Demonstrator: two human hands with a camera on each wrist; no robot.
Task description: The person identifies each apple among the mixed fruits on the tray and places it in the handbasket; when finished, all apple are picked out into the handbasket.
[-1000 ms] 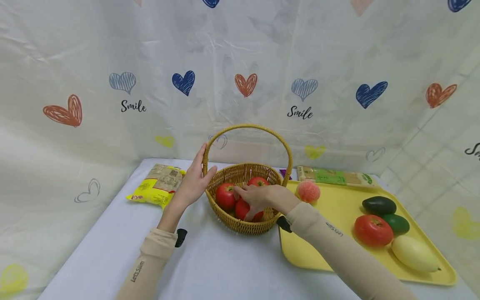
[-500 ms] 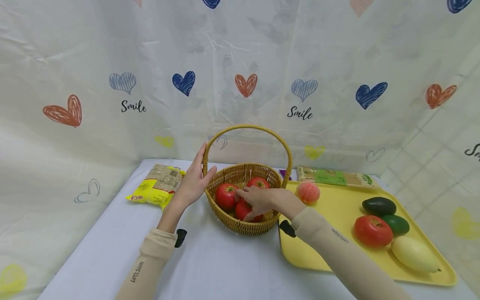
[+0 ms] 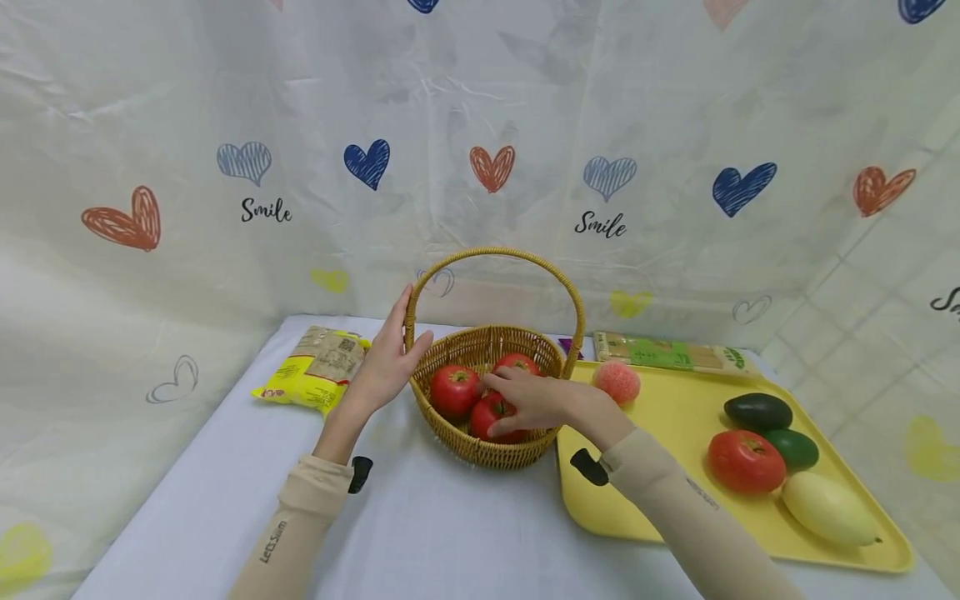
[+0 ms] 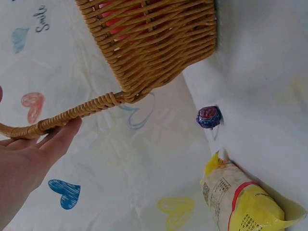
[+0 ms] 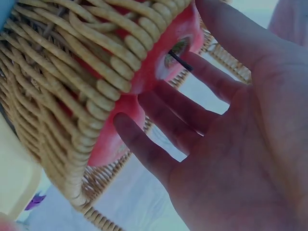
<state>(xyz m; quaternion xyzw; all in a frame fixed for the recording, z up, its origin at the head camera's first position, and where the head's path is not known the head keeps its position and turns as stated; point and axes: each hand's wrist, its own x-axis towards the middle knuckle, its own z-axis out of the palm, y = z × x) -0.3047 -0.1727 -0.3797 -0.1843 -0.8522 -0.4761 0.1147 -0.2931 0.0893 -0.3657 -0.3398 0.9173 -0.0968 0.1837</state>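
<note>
A wicker basket (image 3: 487, 454) with a tall arched handle (image 3: 495, 252) stands mid-table. Three red apples lie in it: a left one (image 3: 454, 392), a back one (image 3: 517, 362) and a front one (image 3: 491, 415). My right hand (image 3: 536, 402) hovers over the basket's right side, covering part of the front and back apples. In the right wrist view its fingers are spread and loosely bent, fingertips close to an apple (image 5: 180, 45) with a dark stem. My left hand (image 3: 386, 362) rests its straight fingers against the left side of the handle, thumb apart.
Right of the basket, a yellow tray (image 3: 667, 400) bears a peach (image 3: 617, 382), a red fruit (image 3: 746, 462), two dark green ones and a pale yellow one. A flat packet (image 3: 667, 353) lies behind it. At left are a yellow bag (image 3: 322, 367) and a wrapped lollipop (image 4: 209, 117).
My right hand has loosened from the front apple and drawn back slightly to the right, uncovering more of it. My left hand has stayed at the handle.
</note>
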